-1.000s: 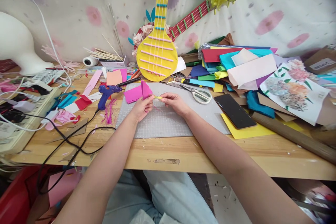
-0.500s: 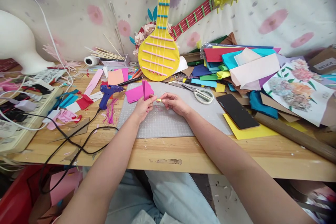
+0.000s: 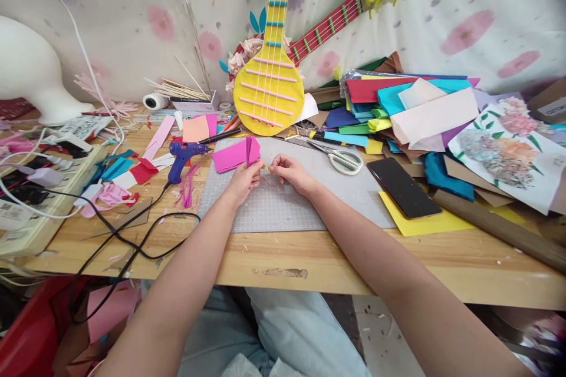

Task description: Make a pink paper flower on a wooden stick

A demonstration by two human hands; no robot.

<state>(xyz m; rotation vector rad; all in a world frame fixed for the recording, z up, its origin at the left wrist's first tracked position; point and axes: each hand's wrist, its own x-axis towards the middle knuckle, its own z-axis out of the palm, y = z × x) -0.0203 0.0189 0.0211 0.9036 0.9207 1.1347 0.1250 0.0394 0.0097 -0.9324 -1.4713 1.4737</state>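
My left hand (image 3: 244, 181) and my right hand (image 3: 289, 173) meet fingertip to fingertip over the grey cutting mat (image 3: 283, 209). Between them they pinch a small yellow piece (image 3: 266, 168), mostly hidden by the fingers. A folded magenta foam sheet (image 3: 236, 154) stands on the mat just behind my left hand; I cannot tell if the hand touches it. A blue glue gun (image 3: 182, 156) lies to the left of the mat, its black cord trailing off the table edge.
Scissors (image 3: 338, 157) and a black phone (image 3: 402, 187) on a yellow sheet (image 3: 420, 222) lie right of the mat. A pile of coloured foam sheets (image 3: 398, 112) fills the back right. A yellow paper guitar (image 3: 269, 82) leans on the wall. Cables and a power strip (image 3: 39, 182) crowd the left.
My hands have closed together, so the yellow piece between them shows less than before. The view has shifted slightly; nothing else on the table has moved.
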